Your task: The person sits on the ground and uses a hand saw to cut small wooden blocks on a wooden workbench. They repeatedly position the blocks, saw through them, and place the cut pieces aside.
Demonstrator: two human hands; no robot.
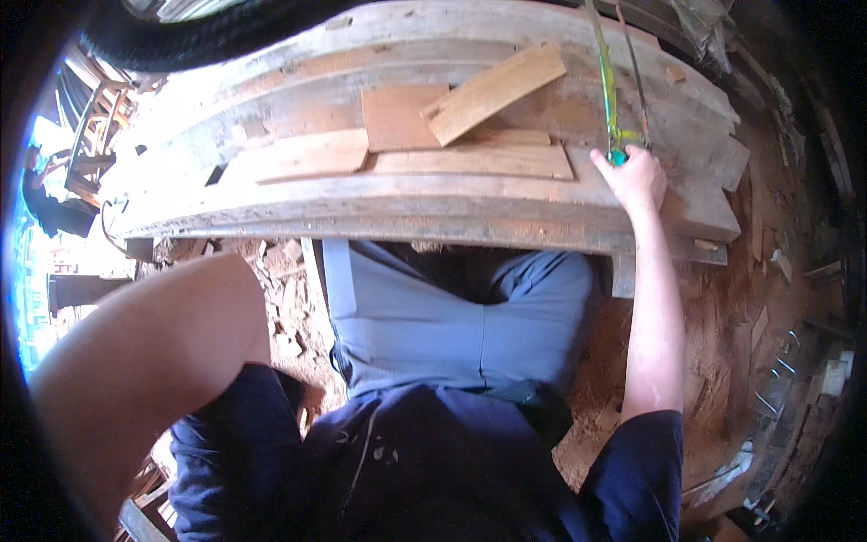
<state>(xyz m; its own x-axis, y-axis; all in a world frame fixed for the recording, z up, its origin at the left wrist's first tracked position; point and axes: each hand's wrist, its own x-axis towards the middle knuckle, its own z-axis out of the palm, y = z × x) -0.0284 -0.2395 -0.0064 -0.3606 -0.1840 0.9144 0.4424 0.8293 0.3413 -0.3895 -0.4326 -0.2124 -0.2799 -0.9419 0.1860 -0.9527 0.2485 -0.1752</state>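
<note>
"So, where is the long tool (606,81)?"

"Over the right part of the tabletop (695,181), pointing away from the person. It has a yellow-green strip and a thin dark bar (633,72) beside it."

"What are the fingers doing?"

"The right hand (639,179) is at the near end. Its fingers look curled round the green bit (618,157), with the thumb on the left. The left hand is out of sight, so I can't tell about its fingers."

"Is the tool heavy?"

"I'd guess it's light and stiff, but long, so the far end could wobble. The near end seems best to hold. I can't tell if it's slippery."

"Is there room?"

"Some. There's bare wood right of the hand, up to the tabletop's jagged end. On the left, the long board (470,163) stops near the thumb, and the slanted board (497,92) pokes out near the strip. The front edge is close, and the legs (406,325) go under it."
</note>
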